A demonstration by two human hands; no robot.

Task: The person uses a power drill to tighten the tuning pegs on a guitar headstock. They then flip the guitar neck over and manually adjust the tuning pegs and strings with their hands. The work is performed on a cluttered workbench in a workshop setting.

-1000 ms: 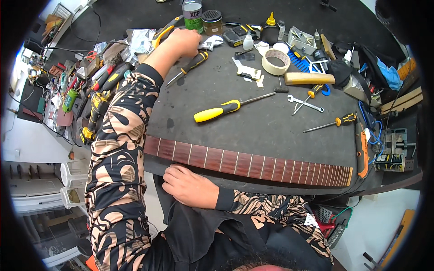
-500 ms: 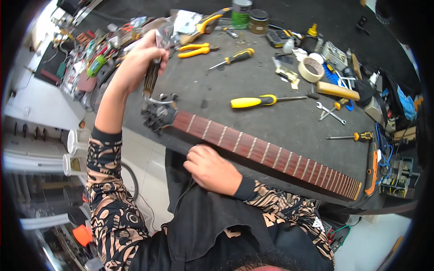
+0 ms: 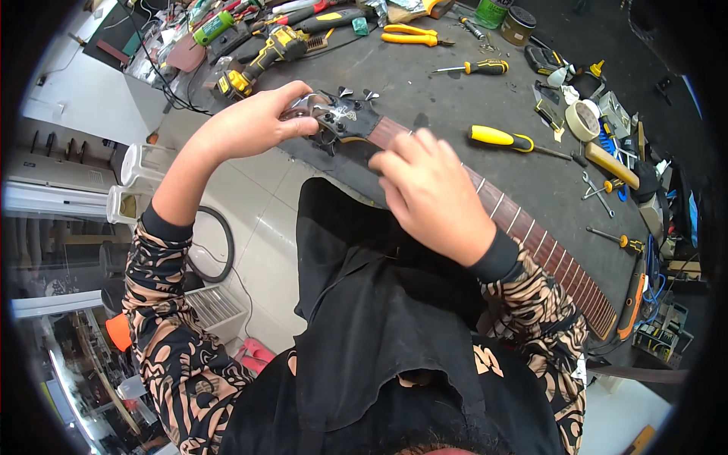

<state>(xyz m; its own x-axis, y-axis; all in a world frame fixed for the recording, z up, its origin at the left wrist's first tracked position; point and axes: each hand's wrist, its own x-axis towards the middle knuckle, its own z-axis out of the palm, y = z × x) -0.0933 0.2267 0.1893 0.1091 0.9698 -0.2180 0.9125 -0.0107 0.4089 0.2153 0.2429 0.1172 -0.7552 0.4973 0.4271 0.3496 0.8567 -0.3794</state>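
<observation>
A guitar neck (image 3: 523,225) with a dark red-brown fretboard and metal frets runs along the near edge of the bench. Its black headstock (image 3: 356,114) carries several tuning pegs and lies at the left end. At the headstock's tip my left hand (image 3: 258,121) is closed, thumb and fingers around a shiny silver or clear thing (image 3: 299,108) whose kind I cannot make out. My right hand (image 3: 436,193) is over the fretboard near the headstock, fingers bent and smeared by motion. Whether it grips the neck or anything small does not show.
Behind the headstock lie a yellow-black cordless drill (image 3: 265,57) and a small brush (image 3: 318,41). Yellow pliers (image 3: 411,35) and screwdrivers (image 3: 500,138) lie beyond the neck. Masking tape (image 3: 582,121) and wrenches (image 3: 599,196) are at the right, and an orange knife (image 3: 632,307) beside the neck's end.
My left hand has come down to the headstock. My right hand has moved from the bench's near edge up over the fretboard. The view has shifted, so the bench things sit elsewhere in it.
</observation>
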